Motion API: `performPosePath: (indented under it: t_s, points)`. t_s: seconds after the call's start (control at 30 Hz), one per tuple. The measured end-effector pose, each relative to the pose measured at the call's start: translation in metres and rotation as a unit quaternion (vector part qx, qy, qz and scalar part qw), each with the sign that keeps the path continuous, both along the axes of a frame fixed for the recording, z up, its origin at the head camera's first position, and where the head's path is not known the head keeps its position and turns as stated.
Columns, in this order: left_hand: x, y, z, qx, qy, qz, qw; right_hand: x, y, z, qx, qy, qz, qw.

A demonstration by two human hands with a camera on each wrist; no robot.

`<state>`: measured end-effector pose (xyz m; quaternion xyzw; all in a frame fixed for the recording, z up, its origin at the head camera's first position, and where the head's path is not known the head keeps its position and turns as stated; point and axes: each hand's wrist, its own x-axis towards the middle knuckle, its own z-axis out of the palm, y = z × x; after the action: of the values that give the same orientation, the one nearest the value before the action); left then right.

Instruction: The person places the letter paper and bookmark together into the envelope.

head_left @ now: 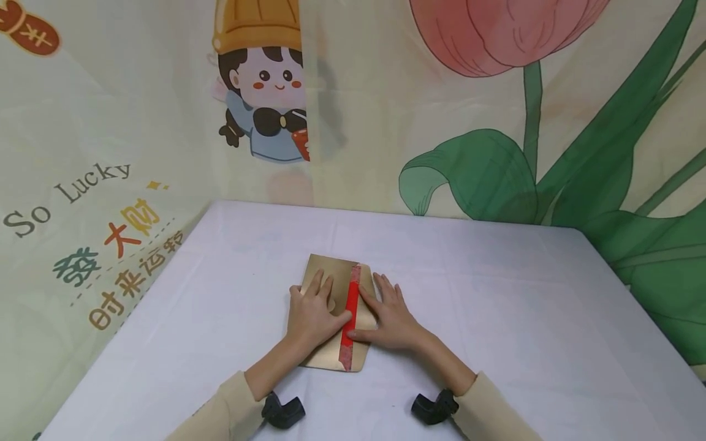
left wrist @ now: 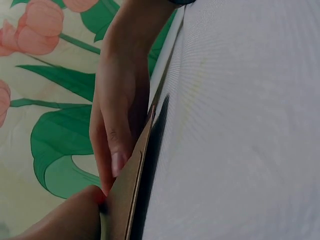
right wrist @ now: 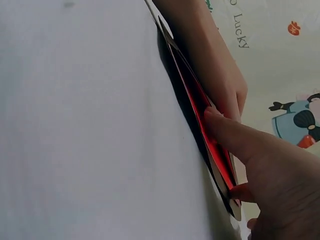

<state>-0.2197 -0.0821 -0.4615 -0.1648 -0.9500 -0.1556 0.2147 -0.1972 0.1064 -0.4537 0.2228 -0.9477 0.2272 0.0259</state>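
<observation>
A flat gold-brown card folder (head_left: 337, 268) lies on the table, with a red strip (head_left: 353, 299) running lengthwise near its right side. My left hand (head_left: 313, 313) rests on the folder's left part, fingers spread and thumb reaching the strip. From the right, my right hand (head_left: 396, 320) touches the strip with thumb and index finger, its other fingers extended past the folder's edge. In the right wrist view, red (right wrist: 212, 145) shows between slightly parted layers under the right thumb (right wrist: 232, 132). The left wrist view shows the folder's edge (left wrist: 127, 200) tilted slightly off the cloth.
A white cloth (head_left: 496, 306) covers the table. Behind it hang printed curtains with a tulip (head_left: 507, 37) and a cartoon figure (head_left: 276, 79). Black wrist mounts (head_left: 284, 411) sit at both cuffs.
</observation>
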Motion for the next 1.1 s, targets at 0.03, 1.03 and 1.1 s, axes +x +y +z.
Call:
performPosePath:
  t_s: [0.03,1.03,1.1]
  points:
    - [0.000,0.000,0.000,0.000,-0.002,0.000,1.0000,0.000,0.001,0.001,0.000,-0.006,0.001,1.000]
    - [-0.008,0.005,-0.006,-0.031,0.029,0.012,0.9990,-0.019,-0.006,-0.001,0.011,0.003,0.010,1.000]
    - [-0.008,0.005,-0.006,-0.028,0.030,0.011,0.9991,-0.020,-0.005,-0.001,0.013,0.005,0.007,1.000]
